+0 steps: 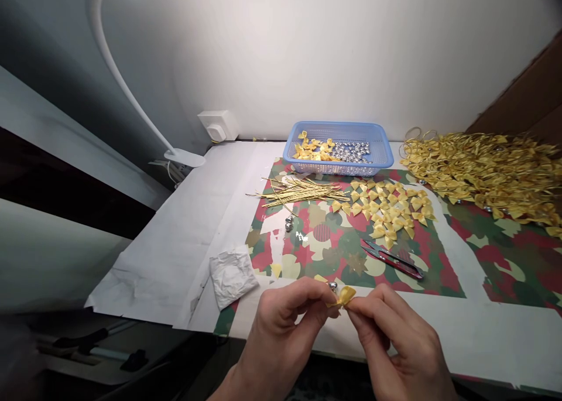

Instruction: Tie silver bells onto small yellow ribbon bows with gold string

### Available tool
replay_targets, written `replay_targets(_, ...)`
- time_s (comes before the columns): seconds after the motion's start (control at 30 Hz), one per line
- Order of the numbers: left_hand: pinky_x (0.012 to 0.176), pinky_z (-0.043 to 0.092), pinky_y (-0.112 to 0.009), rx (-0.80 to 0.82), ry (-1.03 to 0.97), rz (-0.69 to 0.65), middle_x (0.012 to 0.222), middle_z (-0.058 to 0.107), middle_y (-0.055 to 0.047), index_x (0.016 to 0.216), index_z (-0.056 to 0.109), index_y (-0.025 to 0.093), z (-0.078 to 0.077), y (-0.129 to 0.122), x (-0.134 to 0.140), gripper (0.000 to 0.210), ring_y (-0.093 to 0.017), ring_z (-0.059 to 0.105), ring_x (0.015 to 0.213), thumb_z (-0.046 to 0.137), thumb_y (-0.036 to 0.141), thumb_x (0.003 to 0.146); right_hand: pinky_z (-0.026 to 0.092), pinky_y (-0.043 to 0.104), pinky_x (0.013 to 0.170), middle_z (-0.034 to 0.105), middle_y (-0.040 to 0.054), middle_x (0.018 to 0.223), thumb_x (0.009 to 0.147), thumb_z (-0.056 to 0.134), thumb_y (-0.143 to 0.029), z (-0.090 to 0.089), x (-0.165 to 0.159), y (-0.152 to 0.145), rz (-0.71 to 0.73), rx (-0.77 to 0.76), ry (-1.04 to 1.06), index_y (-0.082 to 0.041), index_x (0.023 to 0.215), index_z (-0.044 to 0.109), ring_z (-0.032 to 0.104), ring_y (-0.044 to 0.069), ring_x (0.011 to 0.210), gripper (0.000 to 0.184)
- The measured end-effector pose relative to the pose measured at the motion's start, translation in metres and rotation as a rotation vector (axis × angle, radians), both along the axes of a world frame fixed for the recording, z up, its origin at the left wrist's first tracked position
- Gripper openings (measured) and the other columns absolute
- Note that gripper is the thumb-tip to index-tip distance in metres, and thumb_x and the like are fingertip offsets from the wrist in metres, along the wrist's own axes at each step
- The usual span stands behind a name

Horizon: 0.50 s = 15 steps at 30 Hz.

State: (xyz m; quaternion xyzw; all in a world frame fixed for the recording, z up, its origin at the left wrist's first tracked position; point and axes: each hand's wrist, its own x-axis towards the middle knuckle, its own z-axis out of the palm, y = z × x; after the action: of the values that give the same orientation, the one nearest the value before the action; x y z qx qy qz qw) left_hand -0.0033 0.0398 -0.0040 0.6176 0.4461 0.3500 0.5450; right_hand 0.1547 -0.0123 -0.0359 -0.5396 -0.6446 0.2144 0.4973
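Observation:
Near the table's front edge, my left hand (292, 313) pinches one side of a yellow ribbon bow (346, 296). Its other side sits between the thumb and fingers of my right hand (395, 336). A silver jingle bell (332, 286) shows just behind the bow, by my left fingertips; whether it is fastened to the bow I cannot tell. Beyond my right hand lie red-handled thread snips (393, 260), and past them many loose yellow bows (386, 205) are spread out. Gold ties (302, 192) lie in a pile, with a few more bells (288, 223) in front of it.
A blue plastic basket (338, 170) of bows and bells stands against the wall. At right is a big heap of gold strings with bows (487, 172). A crumpled white paper (232, 277) lies at left, and a white lamp (127, 91) rises from the back left.

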Motion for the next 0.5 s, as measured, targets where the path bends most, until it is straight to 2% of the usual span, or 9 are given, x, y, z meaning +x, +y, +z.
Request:
replay_targets(0.17, 0.065, 0.055, -0.020, 0.133, -0.013, 0.019, 0.075, 0.077, 0.001, 0.081, 0.075, 0.021, -0.0047, -0.0009, 0.0017, 0.017, -0.014, 0.071, 0.067, 0.067, 0.006, 0.084, 0.038, 0.022, 0.056, 0.048, -0.0017, 0.070, 0.096, 0.051, -0.014, -0.0002, -0.0045, -0.0006, -0.047, -0.086, 0.052, -0.020, 0.085, 0.061, 0.047, 0.011, 0.060, 0.016)
replay_targets(0.37, 0.079, 0.058, -0.018, 0.079, -0.153, 0.080, 0.091, 0.080, 0.003, 0.088, 0.079, 0.025, -0.0060, -0.0014, 0.0048, 0.028, -0.014, 0.074, 0.085, 0.068, 0.000, 0.083, 0.042, 0.021, 0.065, 0.060, -0.0021, 0.078, 0.096, 0.055, -0.015, 0.0009, -0.0070, -0.0001, -0.072, -0.125, 0.157, -0.024, 0.092, 0.064, 0.056, 0.011, 0.069, 0.014)
replay_targets(0.5, 0.078, 0.059, -0.016, 0.096, -0.185, 0.086, 0.087, 0.079, 0.005, 0.087, 0.078, 0.027, -0.0043, -0.0016, 0.0055, 0.032, -0.012, 0.074, 0.082, 0.067, -0.003, 0.082, 0.043, 0.020, 0.068, 0.061, -0.0013, 0.084, 0.096, 0.053, -0.012, 0.0026, -0.0062, 0.0000, -0.052, -0.095, 0.183, -0.024, 0.097, 0.065, 0.057, 0.011, 0.074, 0.018)
